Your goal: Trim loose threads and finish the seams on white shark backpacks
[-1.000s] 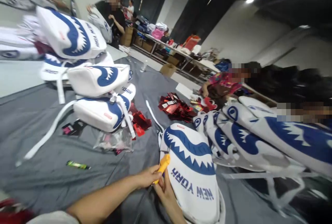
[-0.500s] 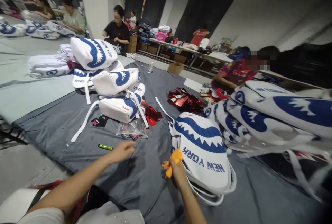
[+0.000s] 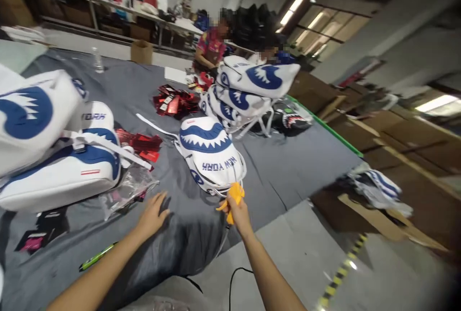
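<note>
Cloth [image 3: 266, 171], grey and slackly creased, is draped over the worktop [image 3: 126, 75]. In the head view, an orange tool [image 3: 236, 191], smooth and angular, is gripped by the right hand [image 3: 238, 212] at the front edge, the fingers wrapped tightly around it. A rounded white backpack [image 3: 205, 143] with jagged blue shapes is laid just beyond; whether it is touched by the tool cannot be told. The left hand [image 3: 153, 215] is held loosely open with nothing grasped, near a crinkled clear plastic bag [image 3: 131, 186]. Boxy white bags [image 3: 61, 174] are piled toward the left edge, and glossy red tags [image 3: 175, 102] are heaped farther back. Room for movement is given by flat cloth between the hands, and from the backpack to the right edge, partly lined by a green strip [image 3: 327, 129].
</note>
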A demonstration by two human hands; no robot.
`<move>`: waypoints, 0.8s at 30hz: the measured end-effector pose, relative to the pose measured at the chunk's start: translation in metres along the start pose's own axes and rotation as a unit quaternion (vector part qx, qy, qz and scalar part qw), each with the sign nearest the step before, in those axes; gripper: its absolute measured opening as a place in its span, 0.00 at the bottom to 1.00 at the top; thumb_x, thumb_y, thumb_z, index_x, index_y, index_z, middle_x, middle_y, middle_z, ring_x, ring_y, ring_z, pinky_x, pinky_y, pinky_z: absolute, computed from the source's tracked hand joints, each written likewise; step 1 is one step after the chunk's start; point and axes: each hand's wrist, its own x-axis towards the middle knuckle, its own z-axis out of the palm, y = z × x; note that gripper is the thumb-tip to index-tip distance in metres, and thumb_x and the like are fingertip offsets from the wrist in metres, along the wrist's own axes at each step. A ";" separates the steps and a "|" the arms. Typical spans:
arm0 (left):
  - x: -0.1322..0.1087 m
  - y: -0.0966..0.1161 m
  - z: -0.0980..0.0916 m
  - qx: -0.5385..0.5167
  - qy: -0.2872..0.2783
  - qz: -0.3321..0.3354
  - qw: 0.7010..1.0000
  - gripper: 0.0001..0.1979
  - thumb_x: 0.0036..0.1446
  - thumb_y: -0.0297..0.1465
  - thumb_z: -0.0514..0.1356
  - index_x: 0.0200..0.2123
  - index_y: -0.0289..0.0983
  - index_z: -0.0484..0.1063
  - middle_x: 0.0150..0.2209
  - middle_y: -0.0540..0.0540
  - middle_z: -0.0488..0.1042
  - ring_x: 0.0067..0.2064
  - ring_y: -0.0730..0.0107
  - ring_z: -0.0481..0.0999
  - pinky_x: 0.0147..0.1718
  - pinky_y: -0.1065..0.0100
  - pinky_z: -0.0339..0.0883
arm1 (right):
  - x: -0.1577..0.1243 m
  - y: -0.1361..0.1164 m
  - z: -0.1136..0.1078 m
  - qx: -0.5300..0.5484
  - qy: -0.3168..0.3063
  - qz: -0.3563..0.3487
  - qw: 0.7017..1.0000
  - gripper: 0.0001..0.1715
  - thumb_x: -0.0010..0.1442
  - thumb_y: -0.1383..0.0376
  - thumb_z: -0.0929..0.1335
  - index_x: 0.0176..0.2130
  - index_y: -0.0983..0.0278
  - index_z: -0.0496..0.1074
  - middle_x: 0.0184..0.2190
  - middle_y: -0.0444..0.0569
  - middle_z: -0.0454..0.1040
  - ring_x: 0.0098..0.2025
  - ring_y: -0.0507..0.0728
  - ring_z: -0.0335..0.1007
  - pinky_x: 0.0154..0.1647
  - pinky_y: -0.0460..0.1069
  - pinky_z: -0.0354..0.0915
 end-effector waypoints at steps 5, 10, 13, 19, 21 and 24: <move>0.077 0.128 0.086 0.087 -0.103 0.188 0.973 0.36 0.56 0.31 0.66 0.67 0.47 0.58 0.70 0.46 0.55 0.71 0.58 0.52 0.69 0.57 0.47 | -0.021 0.050 -0.124 0.023 0.109 0.041 0.993 0.32 0.45 0.38 0.68 0.31 0.63 0.69 0.23 0.50 0.76 0.20 0.54 0.67 0.21 0.48 0.61; 0.142 0.223 0.180 0.205 -0.090 0.147 0.963 0.38 0.55 0.31 0.67 0.67 0.40 0.57 0.66 0.32 0.60 0.66 0.44 0.59 0.64 0.47 0.53 | -0.045 0.121 -0.190 0.034 0.096 0.062 0.993 0.34 0.44 0.36 0.69 0.32 0.63 0.69 0.23 0.51 0.77 0.20 0.55 0.67 0.21 0.48 0.60; 0.168 0.242 0.201 0.244 -0.074 0.078 0.964 0.41 0.56 0.34 0.66 0.69 0.38 0.53 0.56 0.30 0.68 0.58 0.43 0.69 0.56 0.49 0.61 | -0.063 0.169 -0.216 0.034 0.080 0.095 0.992 0.33 0.44 0.37 0.69 0.31 0.62 0.69 0.22 0.49 0.76 0.20 0.56 0.67 0.21 0.49 0.60; 0.169 0.276 0.188 0.208 -0.065 0.071 0.973 0.15 0.63 0.35 0.58 0.51 0.39 0.72 0.46 0.40 0.77 0.48 0.57 0.76 0.47 0.62 0.66 | -0.067 0.214 -0.231 0.086 0.094 0.138 0.982 0.32 0.48 0.39 0.67 0.39 0.61 0.69 0.17 0.42 0.70 0.17 0.56 0.63 0.21 0.51 0.63; 0.161 0.303 0.182 0.174 -0.049 0.121 0.976 0.09 0.63 0.36 0.56 0.39 0.40 0.75 0.40 0.44 0.78 0.44 0.61 0.76 0.44 0.66 0.65 | -0.055 0.204 -0.227 0.087 0.044 0.145 0.985 0.33 0.45 0.38 0.68 0.38 0.61 0.69 0.16 0.43 0.70 0.16 0.56 0.63 0.21 0.50 0.62; 0.147 0.355 0.165 0.094 -0.003 0.201 0.975 0.15 0.64 0.40 0.55 0.27 0.39 0.70 0.28 0.49 0.73 0.34 0.67 0.73 0.37 0.69 0.63 | -0.038 0.179 -0.217 0.101 -0.016 0.119 0.988 0.34 0.41 0.38 0.69 0.36 0.62 0.68 0.18 0.45 0.72 0.17 0.56 0.65 0.19 0.50 0.61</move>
